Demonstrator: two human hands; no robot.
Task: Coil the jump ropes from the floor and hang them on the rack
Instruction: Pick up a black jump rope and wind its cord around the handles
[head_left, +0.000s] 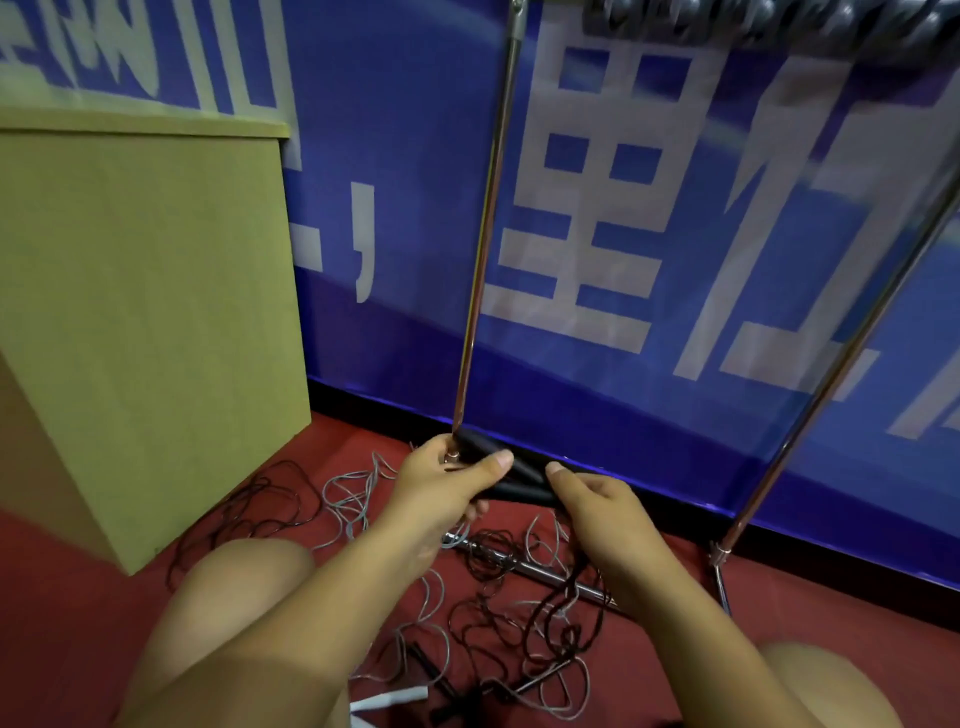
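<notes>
A blue banner (415, 208) with large white characters covers the wall behind the work area. A tall tan cardboard box (140, 322) stands at the left on the red floor (831, 623), against the banner. The chrome rack (485, 249) stands in front of the banner: two slanted uprights rise from the floor, a base bar (540, 571) lies along the floor, and a row of dark rounded pieces runs along the top at the upper right edge; what these are cannot be told. Both bare knees of the person frame the lower part of the view, one to each side. A tangle of jump ropes (519, 613), dark cords mixed with grey ones, lies spread on the floor between the knees and across the base bar. A pair of black handles (519, 480) is held above that tangle, near the foot of the left upright. The left hand (441, 483) has its grip clenched round the left end of the handles, thumb laid along the top. The right hand (597, 506) grasps the right end, thumb pressed on the handles, and dark cord hangs down from below this hand to the floor.
</notes>
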